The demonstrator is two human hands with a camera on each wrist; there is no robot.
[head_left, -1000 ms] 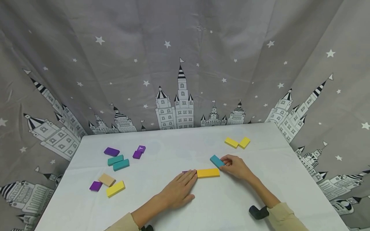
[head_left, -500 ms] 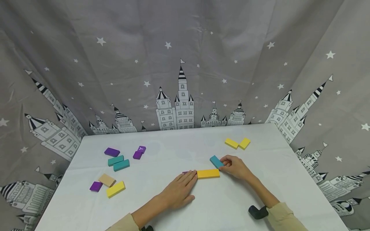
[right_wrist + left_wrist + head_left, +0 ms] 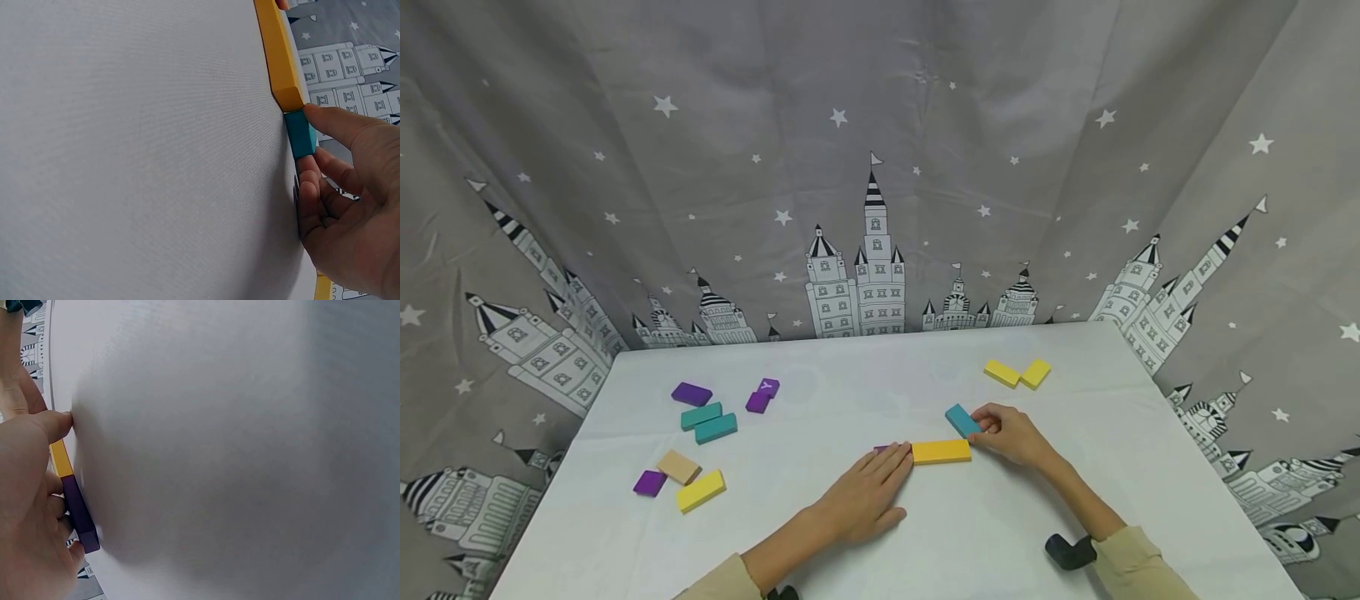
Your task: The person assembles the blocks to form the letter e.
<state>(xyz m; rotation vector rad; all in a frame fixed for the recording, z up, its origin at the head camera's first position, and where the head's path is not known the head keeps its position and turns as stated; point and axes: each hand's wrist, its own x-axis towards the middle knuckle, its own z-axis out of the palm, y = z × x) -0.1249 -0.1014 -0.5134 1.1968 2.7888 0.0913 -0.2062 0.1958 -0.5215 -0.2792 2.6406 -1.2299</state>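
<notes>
My left hand (image 3: 863, 496) lies with fairly straight fingers over a purple block (image 3: 76, 503), mostly covered in the head view. End to end with that purple block is an orange-yellow block (image 3: 942, 452), flat on the white table. My right hand (image 3: 1013, 435) pinches a blue block (image 3: 962, 420) between thumb and fingers. This blue block sits at a slant, its near end by the right end of the orange-yellow block. In the right wrist view, the blue block (image 3: 300, 134) appears to meet the orange-yellow block's end.
Two yellow blocks (image 3: 1002, 373) lie at the back right. On the left are teal blocks (image 3: 716, 428), several purple blocks (image 3: 691, 393), a tan block (image 3: 678, 467) and a yellow block (image 3: 701, 491). A grey castle-print curtain (image 3: 925, 208) hangs behind the white table (image 3: 820, 375).
</notes>
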